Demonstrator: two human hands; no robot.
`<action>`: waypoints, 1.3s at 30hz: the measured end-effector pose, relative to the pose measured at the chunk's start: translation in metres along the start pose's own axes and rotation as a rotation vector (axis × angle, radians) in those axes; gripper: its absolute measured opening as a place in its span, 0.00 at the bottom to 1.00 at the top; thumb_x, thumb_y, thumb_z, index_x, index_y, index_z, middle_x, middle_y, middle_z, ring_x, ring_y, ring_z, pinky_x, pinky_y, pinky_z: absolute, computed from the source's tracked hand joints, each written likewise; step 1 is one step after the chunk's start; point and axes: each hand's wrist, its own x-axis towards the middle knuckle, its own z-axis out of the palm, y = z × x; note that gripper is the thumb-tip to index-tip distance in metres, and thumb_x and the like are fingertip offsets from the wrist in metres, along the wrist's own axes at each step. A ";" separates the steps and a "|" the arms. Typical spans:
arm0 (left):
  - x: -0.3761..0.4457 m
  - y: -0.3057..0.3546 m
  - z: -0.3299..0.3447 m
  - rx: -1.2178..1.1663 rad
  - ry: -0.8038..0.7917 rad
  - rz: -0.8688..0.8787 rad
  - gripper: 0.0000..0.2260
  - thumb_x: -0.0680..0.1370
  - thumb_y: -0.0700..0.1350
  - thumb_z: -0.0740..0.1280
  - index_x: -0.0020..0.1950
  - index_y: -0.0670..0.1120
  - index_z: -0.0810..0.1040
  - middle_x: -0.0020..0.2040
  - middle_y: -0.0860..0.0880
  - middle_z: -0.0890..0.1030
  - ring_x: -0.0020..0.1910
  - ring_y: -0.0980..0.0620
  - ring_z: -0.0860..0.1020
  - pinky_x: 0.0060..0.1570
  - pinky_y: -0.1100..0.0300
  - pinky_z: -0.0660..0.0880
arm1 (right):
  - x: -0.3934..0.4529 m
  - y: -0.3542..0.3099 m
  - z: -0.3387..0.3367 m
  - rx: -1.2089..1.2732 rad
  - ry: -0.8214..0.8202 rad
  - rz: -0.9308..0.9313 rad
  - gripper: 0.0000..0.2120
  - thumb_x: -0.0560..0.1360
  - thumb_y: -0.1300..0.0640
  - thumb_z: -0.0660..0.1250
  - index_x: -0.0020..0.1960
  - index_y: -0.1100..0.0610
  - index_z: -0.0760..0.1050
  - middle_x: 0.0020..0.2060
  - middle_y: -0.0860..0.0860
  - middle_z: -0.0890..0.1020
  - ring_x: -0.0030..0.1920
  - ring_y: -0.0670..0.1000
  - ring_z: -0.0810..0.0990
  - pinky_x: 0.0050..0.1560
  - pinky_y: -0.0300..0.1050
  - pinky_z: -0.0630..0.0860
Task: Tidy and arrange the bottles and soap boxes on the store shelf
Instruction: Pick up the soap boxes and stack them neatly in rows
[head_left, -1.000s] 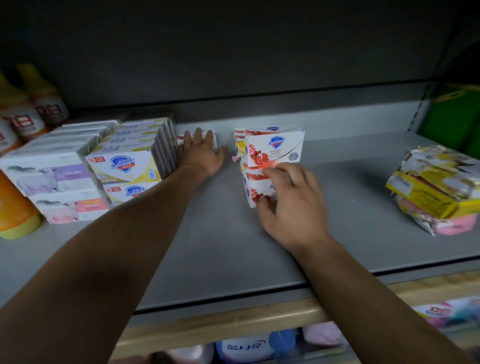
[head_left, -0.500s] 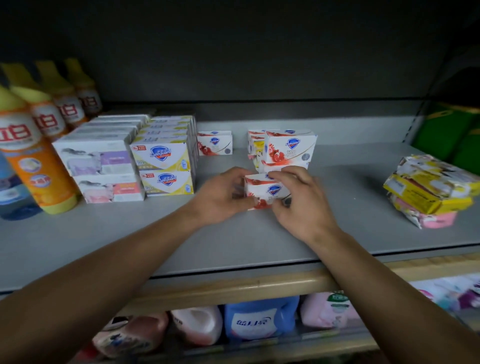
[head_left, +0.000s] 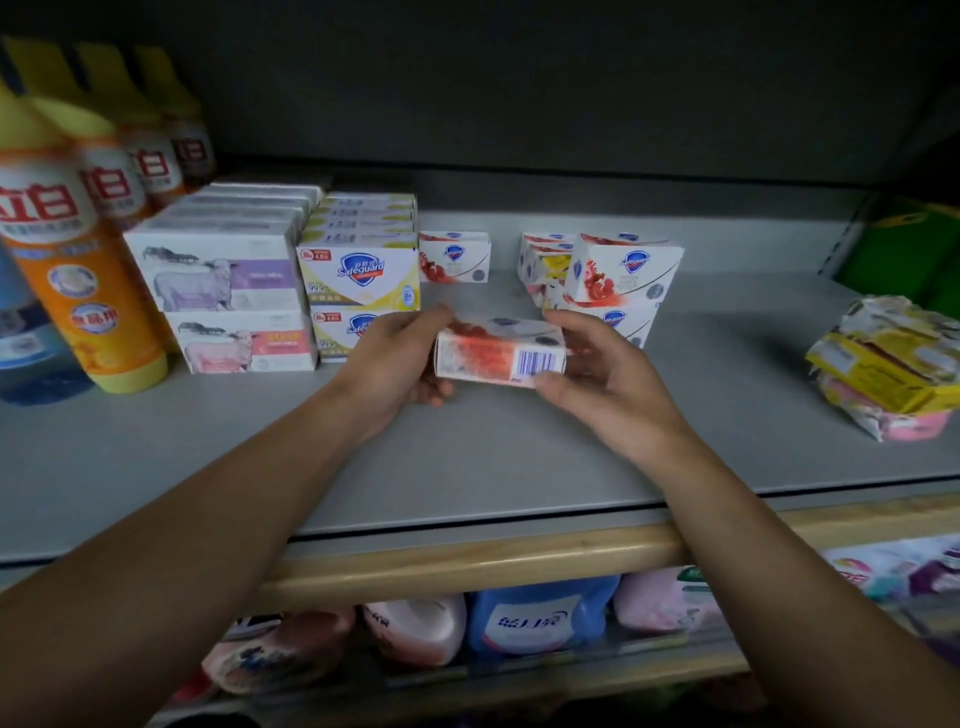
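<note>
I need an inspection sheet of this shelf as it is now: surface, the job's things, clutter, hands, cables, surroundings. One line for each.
Surface: grey shelf with a wooden front edge.
Job's things: red-and-white soap box held above the shelf, barcode side toward the camera; small pile of red soap boxes behind it; single red box at the back; yellow Safeguard boxes and sheep-print boxes stacked in rows; orange bottles at the left.
Clutter: crumpled yellow and pink packs at the right.
Hands: left hand and right hand each grip one end of the box.
Cables: nothing seen.
Surroundings: pink and blue jugs on the shelf below.
</note>
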 end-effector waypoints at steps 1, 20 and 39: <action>0.000 0.002 0.000 -0.001 -0.008 -0.026 0.19 0.78 0.58 0.62 0.42 0.43 0.80 0.30 0.43 0.80 0.23 0.48 0.75 0.23 0.62 0.72 | 0.001 0.000 0.000 0.014 0.028 0.029 0.17 0.71 0.50 0.73 0.59 0.47 0.78 0.49 0.49 0.82 0.44 0.45 0.82 0.49 0.38 0.78; -0.011 0.005 -0.004 -0.092 -0.299 0.200 0.21 0.77 0.43 0.68 0.69 0.55 0.71 0.45 0.47 0.83 0.28 0.49 0.78 0.26 0.60 0.75 | 0.000 0.000 0.001 -0.002 0.154 0.031 0.22 0.75 0.57 0.72 0.66 0.48 0.73 0.55 0.43 0.81 0.47 0.42 0.80 0.51 0.36 0.77; -0.015 -0.001 -0.001 -0.041 -0.334 0.289 0.17 0.72 0.38 0.73 0.59 0.44 0.76 0.58 0.45 0.81 0.47 0.40 0.84 0.44 0.50 0.82 | -0.003 0.008 0.004 -0.292 0.262 -0.280 0.19 0.73 0.59 0.69 0.62 0.51 0.71 0.54 0.47 0.78 0.40 0.42 0.77 0.42 0.32 0.71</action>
